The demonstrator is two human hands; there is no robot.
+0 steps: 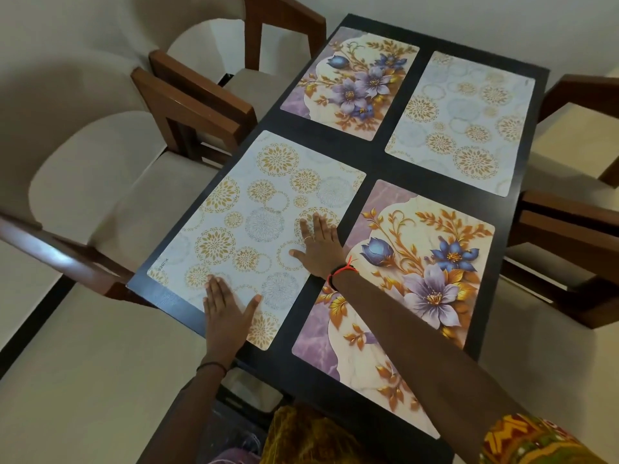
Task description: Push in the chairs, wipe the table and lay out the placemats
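1. Head view, centre: dark table point(375, 152), long axis running away from the camera, bearing four placemats in a two-by-two grid with bare strips of tabletop between them.
2. Near left: pale medallion placemat point(241, 202), lying flat, its left edge close to the table's left edge.
3. Flat on that mat's near edge: left hand point(227, 309), fingers straight and together, thumb spread, gripping nothing; dark band point(211, 365) at the wrist.
4. Flat on the same mat's right side: right hand point(318, 249), fingers straight, thumb spread, gripping nothing; ring point(308, 238) on one finger, red thread point(341, 269) at the wrist.
5. Near right: floral placemat point(418, 262), partly covered by the right forearm crossing it.
6. Far left: second floral placemat point(351, 78); far right: second medallion placemat point(462, 122); both flat and uncovered.
7. Left side: near cushioned chair point(83, 182) and far cushioned chair point(207, 41), wooden arms drawn up close to the table edge.
8. Right side: two chairs' wooden arms point(569, 226), close against the table edge, the chairs themselves mostly out of frame.
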